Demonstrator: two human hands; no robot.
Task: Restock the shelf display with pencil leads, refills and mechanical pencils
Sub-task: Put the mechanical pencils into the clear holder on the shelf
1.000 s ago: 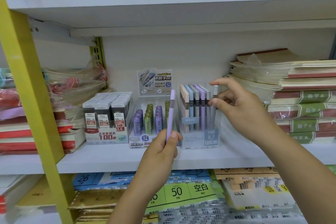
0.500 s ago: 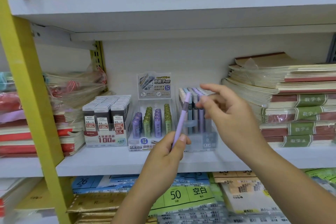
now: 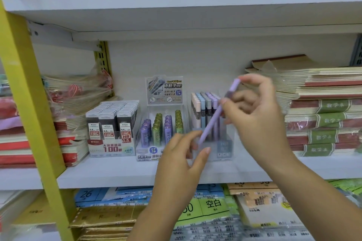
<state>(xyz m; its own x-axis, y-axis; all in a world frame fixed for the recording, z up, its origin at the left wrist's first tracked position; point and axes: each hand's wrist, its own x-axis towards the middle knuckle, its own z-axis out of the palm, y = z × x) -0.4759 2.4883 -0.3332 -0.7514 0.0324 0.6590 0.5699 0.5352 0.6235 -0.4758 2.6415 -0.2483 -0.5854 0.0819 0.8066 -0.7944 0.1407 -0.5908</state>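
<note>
Purple mechanical pencil (image 3: 217,115) is tilted in front of the clear display box (image 3: 223,148), right hand (image 3: 258,115) pinching its upper end, left hand (image 3: 182,164) loose by the tip (gripping or not, can't tell), so probably best to straighten it upright before slotting it in.

White shelf board (image 3: 117,175). On it, left to right: notebook stack (image 3: 73,143), lead-box display (image 3: 112,129), clear tray of purple and green refill tubes (image 3: 162,133), clear pencil box (image 3: 205,115) (blurred, seemingly pastel pencils upright), taller notebook stack (image 3: 325,121).
</note>
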